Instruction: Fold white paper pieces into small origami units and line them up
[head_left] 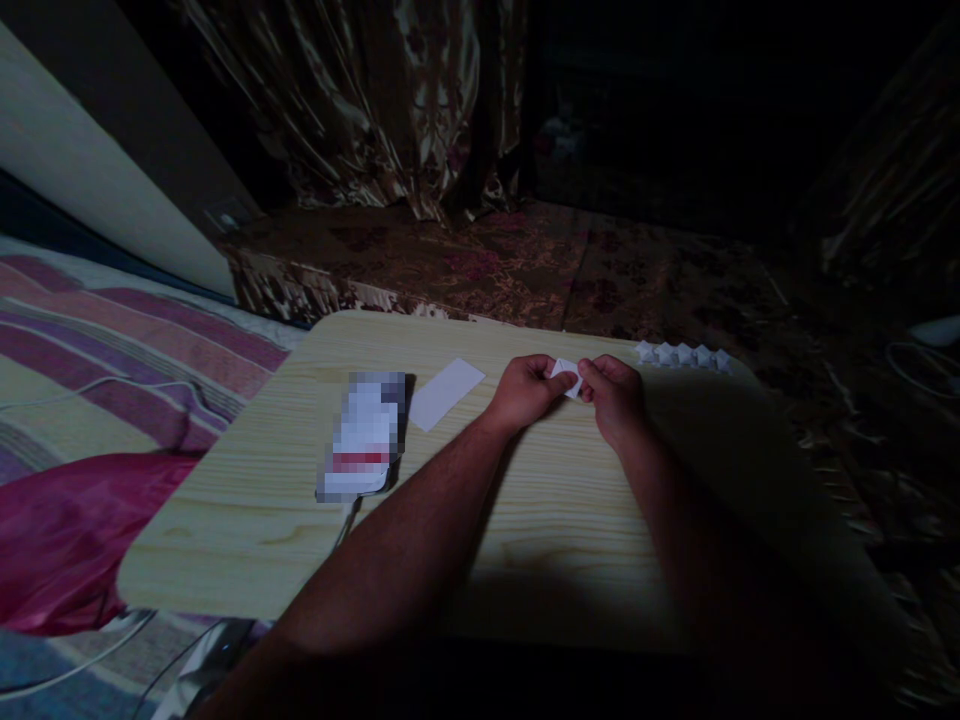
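Observation:
A small folded piece of white paper (566,378) is pinched between my two hands over the wooden table. My left hand (527,388) grips its left side, the thumb lying across its face. On the other side, my right hand (613,392) has thumb and fingers closed on the paper's right edge. The folds are too small and dim to make out in full. To the left of my hands lies a flat white sheet of paper (448,393). Several small white star shapes (683,355) sit in a row along the table's far right edge.
A phone (364,430), its screen blurred, lies on the left of the table (555,550) with a white cable at its lower end. A striped bed (97,340) and a pink cloth (82,530) are at the left. Patterned curtains (420,100) hang behind a cloth-covered ledge.

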